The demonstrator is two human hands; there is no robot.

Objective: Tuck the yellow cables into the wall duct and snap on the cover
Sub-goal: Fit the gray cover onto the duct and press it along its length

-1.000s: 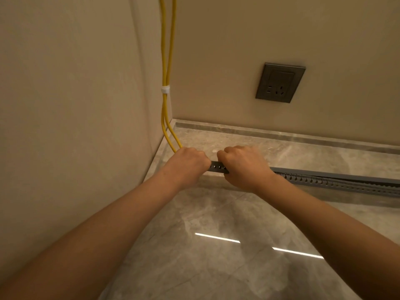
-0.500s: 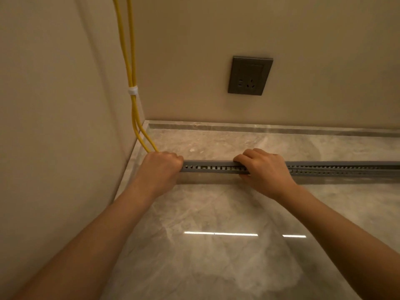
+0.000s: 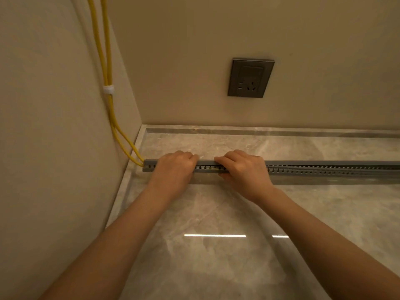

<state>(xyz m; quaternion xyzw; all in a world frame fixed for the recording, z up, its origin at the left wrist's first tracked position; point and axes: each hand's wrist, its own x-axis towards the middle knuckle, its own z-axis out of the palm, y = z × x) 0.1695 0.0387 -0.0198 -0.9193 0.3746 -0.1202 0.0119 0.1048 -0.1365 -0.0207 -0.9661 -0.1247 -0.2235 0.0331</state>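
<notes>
- Left hand (image 3: 173,169) grips the slotted duct (image 3: 324,169) near its 9 o'clock end.
- Right hand (image 3: 244,171) grips it just at 3 o'clock.
- Yellow cables (image 3: 110,102) enter that end.

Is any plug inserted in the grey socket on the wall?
No, the wall socket shows its bare holes, and no plug or cord sits in it.
</notes>
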